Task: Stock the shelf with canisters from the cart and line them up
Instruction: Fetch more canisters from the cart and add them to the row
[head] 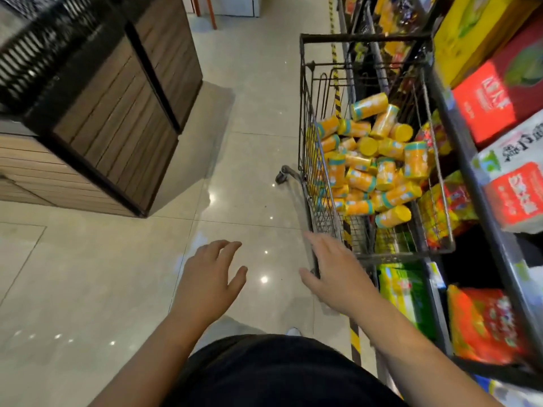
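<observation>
Nearest the camera, both hands are empty: the left hand [208, 277] hangs over the tiled floor [117, 274] with loosely spread fingers, and the right hand [335, 271] reaches flat and wide at the near corner of the wire cart [305, 113]; whether it touches the frame I cannot tell. Beyond it, inside the basket, the yellow canisters [367, 160] lie in a loose jumble, mostly on their sides. They look like light, stiff tubes with smooth printed wraps, so likely a little slippery and apt to roll. Gripping round the mid-body seems safer than pulling on a lid. The closest canister [392, 216] lies apart and looks easiest to take. The shelf [464, 171] stands just beside the cart, on its right.
</observation>
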